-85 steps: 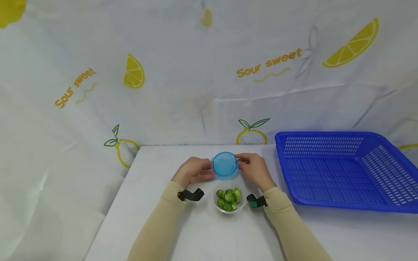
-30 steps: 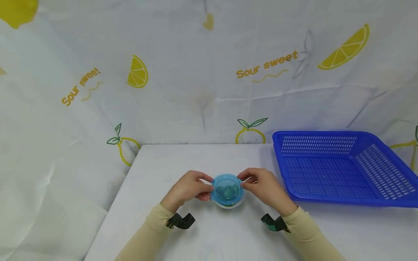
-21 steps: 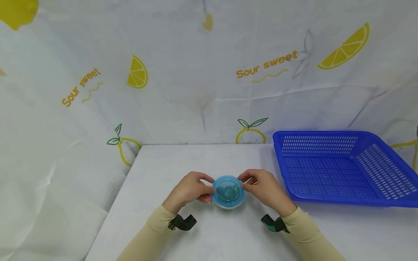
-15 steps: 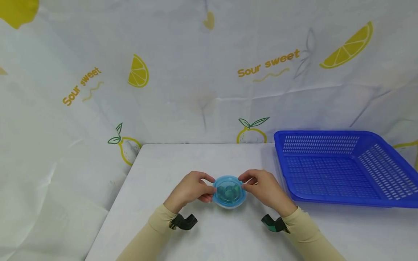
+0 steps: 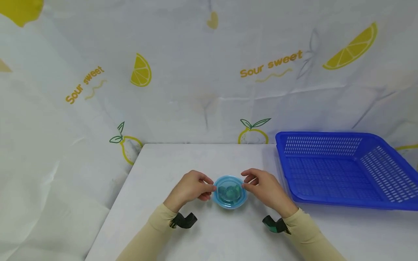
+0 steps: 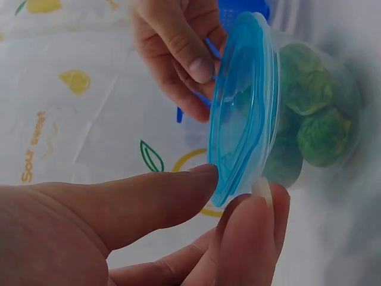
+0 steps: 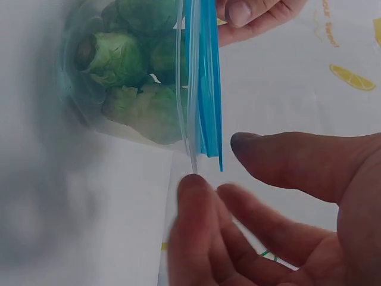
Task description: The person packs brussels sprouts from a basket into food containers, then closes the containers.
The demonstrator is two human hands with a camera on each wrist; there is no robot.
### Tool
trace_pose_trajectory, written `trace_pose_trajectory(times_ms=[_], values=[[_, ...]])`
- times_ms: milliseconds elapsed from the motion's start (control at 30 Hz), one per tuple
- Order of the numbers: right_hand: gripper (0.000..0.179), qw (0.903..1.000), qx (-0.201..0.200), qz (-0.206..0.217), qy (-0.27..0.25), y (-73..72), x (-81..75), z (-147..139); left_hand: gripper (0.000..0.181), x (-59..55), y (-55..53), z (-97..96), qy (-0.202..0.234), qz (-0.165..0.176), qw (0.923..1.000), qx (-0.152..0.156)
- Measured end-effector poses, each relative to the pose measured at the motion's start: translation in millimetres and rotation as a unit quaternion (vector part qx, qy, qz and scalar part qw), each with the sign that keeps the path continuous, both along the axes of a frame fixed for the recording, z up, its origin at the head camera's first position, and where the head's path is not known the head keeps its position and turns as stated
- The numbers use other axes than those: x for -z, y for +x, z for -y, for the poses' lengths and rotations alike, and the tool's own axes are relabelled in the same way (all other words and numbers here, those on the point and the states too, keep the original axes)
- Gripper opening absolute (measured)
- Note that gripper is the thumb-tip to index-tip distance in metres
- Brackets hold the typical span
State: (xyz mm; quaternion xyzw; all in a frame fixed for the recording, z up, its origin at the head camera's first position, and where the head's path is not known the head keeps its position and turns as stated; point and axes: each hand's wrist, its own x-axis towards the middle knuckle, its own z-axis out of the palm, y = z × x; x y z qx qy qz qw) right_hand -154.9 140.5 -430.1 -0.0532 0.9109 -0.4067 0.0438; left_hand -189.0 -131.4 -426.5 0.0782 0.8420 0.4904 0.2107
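Note:
A small round clear plastic food container (image 7: 83, 113) stands on the table under a translucent blue lid (image 5: 230, 203). Several Brussels sprouts (image 6: 321, 137) show through its side in both wrist views. My left hand (image 5: 191, 186) pinches the left edge, the thumb on the lid and fingertips under the rim. On the opposite side is my right hand (image 5: 266, 186). Its thumb stands apart from the lid in the right wrist view, while a fingertip is at or close to the rim. The lid lies level over the container in the head view.
A large blue plastic basket (image 5: 333, 203) stands to the right, beyond my right hand. The white table (image 5: 169, 156) ends at the back against a white cloth (image 5: 183, 72) printed with lemons. Both wrists carry a black strap-on device.
The lid came from behind the container toward me and onto its top, covering the sprouts. It has since sunk closer to the rim. Lately my right fingers have loosened from the lid's edge.

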Motion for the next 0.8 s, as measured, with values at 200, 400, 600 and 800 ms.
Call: trace_pose_trajectory(times_ms=[200,400,600,800], values=[[0.037,0.9963,-0.010,0.070,-0.049,0.6,1.4,2,0.020,1.8,-1.2,4.0,0.015,0.026,0.9995,0.008],[0.031,0.9897,-0.012,0.101,-0.101,-1.5,6.9,1,0.018,10.1,-7.9,1.5,0.058,0.053,0.9969,0.005],[0.034,0.9815,-0.003,0.121,-0.148,-9.6,12.0,0,0.025,18.4,-14.9,2.9,0.083,0.049,0.9952,-0.016],[0.036,0.9793,0.006,0.117,-0.165,-21.8,12.3,0,0.033,24.7,-21.7,2.7,0.110,0.052,0.9916,-0.044]])
